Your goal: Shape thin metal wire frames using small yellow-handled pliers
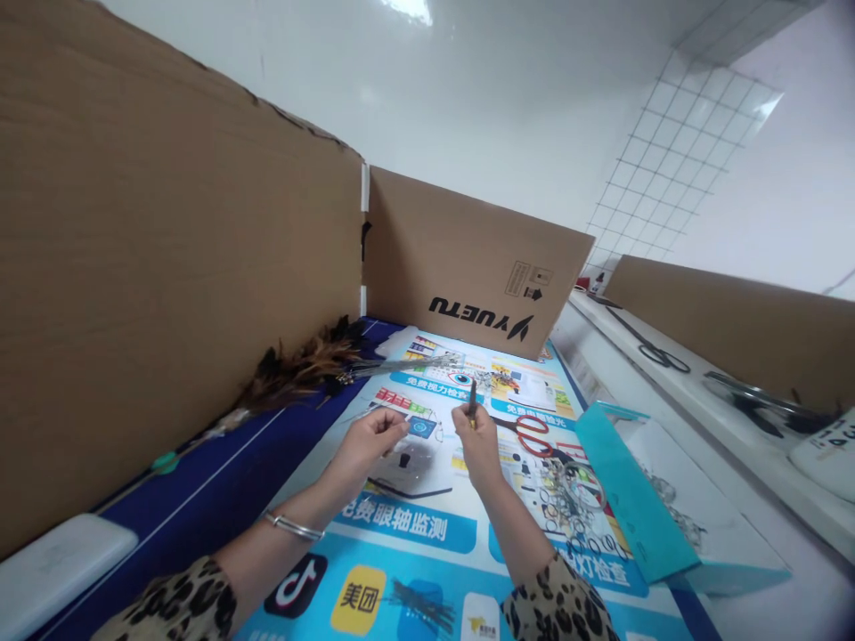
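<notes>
The right hand point(476, 436) gripped a dark tool point(473, 396); the left hand point(374, 438), apart, was pinched, contents indiscernible. Apparent step: fine handwork; next move likely needed steadiness.

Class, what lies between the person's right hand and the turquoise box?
In the head view, red-handled scissors and a pile of small ring-like pieces lie between the right hand and the turquoise box.

Surface point(220, 481): bore a printed sheet point(460, 574), below my left hand point(378, 434) and right hand point(477, 436). In the right: a tool point(473, 402). To its right: scissors point(516, 427); nearer me, heaped rings point(580, 512); beyond those, a box point(631, 499). Between my forearms: short wires point(422, 607). Left: feathers point(300, 365), along a cardboard panel point(180, 214). Behind everything stood another panel point(468, 258).
</notes>
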A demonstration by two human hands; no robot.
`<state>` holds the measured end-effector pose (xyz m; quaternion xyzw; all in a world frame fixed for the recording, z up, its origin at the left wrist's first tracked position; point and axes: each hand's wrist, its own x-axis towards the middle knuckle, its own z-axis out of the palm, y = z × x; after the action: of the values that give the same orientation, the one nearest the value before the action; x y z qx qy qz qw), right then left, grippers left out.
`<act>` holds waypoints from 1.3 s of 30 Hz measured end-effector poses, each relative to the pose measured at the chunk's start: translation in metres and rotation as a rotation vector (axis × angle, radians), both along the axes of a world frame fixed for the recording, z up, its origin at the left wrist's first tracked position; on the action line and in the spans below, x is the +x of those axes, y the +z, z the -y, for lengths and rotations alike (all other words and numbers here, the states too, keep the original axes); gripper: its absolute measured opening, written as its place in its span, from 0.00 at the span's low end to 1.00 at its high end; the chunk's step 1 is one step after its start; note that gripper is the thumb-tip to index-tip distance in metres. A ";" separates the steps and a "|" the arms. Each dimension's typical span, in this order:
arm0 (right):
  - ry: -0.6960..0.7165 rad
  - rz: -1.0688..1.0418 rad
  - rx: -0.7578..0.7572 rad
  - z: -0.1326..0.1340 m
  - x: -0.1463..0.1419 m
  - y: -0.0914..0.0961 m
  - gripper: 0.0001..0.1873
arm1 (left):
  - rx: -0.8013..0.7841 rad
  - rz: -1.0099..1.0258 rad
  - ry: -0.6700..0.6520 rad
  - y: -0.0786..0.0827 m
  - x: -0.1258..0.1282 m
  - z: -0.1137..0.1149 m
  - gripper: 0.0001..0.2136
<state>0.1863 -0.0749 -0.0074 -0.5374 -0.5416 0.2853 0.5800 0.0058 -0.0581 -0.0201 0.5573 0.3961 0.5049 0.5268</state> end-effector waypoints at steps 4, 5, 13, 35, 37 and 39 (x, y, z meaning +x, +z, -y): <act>-0.022 -0.022 -0.053 0.021 0.007 -0.014 0.13 | -0.021 0.028 0.038 -0.007 0.003 0.003 0.10; -0.014 -0.027 -0.067 0.026 0.006 -0.017 0.13 | -0.031 0.028 0.047 -0.008 0.004 0.004 0.10; 0.135 -0.110 -0.151 0.034 -0.009 -0.037 0.12 | -0.061 -0.001 0.037 -0.018 0.007 0.008 0.10; 0.223 -0.204 -0.175 0.037 -0.006 -0.047 0.08 | -0.044 -0.112 0.003 -0.026 0.007 0.008 0.10; 0.218 -0.194 -0.169 0.039 -0.005 -0.047 0.09 | -0.055 -0.149 0.008 -0.028 0.006 0.007 0.11; 0.224 -0.184 -0.165 0.040 -0.004 -0.046 0.10 | -0.049 -0.183 0.008 -0.028 0.006 0.006 0.11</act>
<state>0.1823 -0.1148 -0.0535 -0.4912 -0.5173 0.4397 0.5457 0.0114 -0.0646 -0.0483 0.5864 0.4571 0.4441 0.5000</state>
